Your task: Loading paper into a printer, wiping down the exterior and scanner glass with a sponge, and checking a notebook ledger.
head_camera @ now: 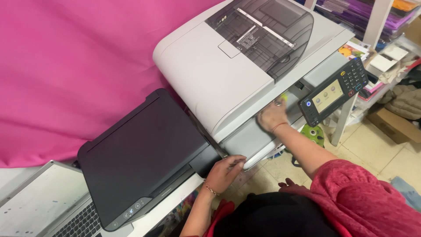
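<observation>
Your right hand reached into the large grey copier beneath its lid; I could not tell its grip. Your left hand rested, fingers curled, on the copier's front corner, beside a black printer.

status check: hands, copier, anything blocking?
Left hand open on the copier's front corner. Right hand reaching into the output slot, something yellow-green at its fingertips; grip unclear. Black printer close at left; nothing blocking.

Large copier: smooth, matt light-grey plastic with a dark translucent plastic feeder tray. Small printer: matt black plastic. Backdrop: pink woven cloth.
</observation>
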